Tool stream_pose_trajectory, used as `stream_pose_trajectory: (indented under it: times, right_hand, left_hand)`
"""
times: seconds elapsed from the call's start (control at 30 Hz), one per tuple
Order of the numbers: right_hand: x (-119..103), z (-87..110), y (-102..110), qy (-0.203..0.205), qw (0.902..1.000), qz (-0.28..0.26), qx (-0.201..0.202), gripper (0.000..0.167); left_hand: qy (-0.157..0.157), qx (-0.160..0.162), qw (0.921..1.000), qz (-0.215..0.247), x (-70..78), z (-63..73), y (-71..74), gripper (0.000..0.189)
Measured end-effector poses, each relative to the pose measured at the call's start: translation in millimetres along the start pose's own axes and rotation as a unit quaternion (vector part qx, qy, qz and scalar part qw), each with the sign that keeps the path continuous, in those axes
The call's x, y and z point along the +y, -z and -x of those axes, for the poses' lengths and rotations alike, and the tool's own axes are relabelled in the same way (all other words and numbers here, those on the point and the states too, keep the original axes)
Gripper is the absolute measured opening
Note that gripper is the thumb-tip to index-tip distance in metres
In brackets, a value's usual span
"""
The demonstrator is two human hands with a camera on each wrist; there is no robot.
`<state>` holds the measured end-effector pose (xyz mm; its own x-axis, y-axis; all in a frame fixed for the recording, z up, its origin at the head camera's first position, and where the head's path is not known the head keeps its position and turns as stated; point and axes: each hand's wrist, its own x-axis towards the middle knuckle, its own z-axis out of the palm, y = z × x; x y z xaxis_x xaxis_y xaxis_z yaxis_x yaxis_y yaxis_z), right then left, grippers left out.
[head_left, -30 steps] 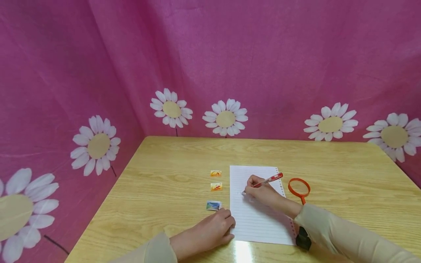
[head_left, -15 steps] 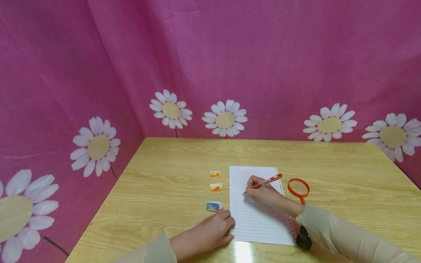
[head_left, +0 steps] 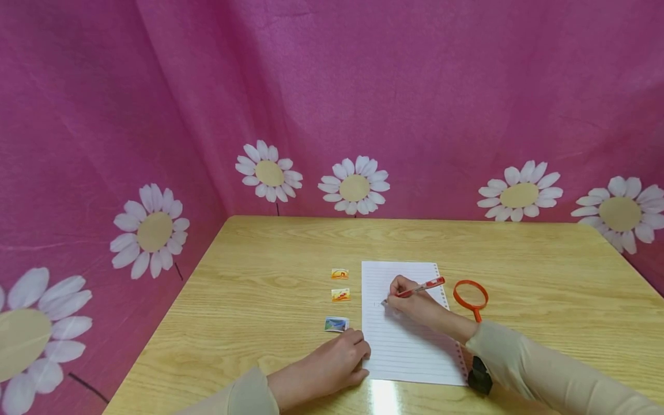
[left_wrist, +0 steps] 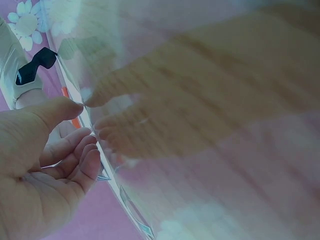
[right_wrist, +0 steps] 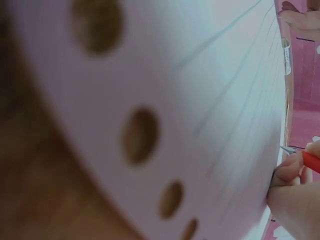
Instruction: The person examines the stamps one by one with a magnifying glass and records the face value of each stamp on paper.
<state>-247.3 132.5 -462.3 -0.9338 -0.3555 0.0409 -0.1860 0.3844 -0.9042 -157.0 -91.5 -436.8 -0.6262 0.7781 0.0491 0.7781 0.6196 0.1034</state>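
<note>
My right hand (head_left: 415,302) pinches a red pen (head_left: 427,285), its tip on a sheet of lined paper (head_left: 410,357) beside a few faint marks. In the right wrist view the pen (right_wrist: 310,160) shows between thumb and fingers, close to the paper's surface. My left hand (head_left: 339,357) rests at the sheet's lower left edge, fingers loosely bent. In the left wrist view the left hand's thumb and fingertips (left_wrist: 70,107) touch down on the surface with nothing between them. Just beyond this hand lies a blue-green stamp-like picture (head_left: 336,324).
Two small yellow-orange pictures (head_left: 340,285) lie in a column left of the paper. An orange magnifying glass (head_left: 471,294) lies right of the sheet, its handle partly hidden by the right sleeve. A pink curtain with daisies (head_left: 415,104) closes off the wooden table (head_left: 259,276) behind and left.
The pen tip shifts slightly right, then back left, on the same line, and a few marks show there. The left hand stays in place.
</note>
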Motion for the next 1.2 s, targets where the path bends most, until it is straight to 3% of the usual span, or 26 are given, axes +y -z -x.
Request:
stream_pose_trajectory:
  times: [0.63, 1.2]
  right_hand:
    - [-1.5, -0.6, 2.3, 0.001, 0.9999, 0.009, -0.013, 0.011]
    - [-0.2, 0.4, 2.5, -0.007, 0.9999, -0.010, -0.011, 0.012]
  left_hand:
    - [-0.011, 0.027, 0.9993, -0.022, -0.2, 0.5, -1.6, 0.017]
    - [0.002, 0.005, 1.0000, -0.006, 0.2, -0.2, -0.7, 0.016]
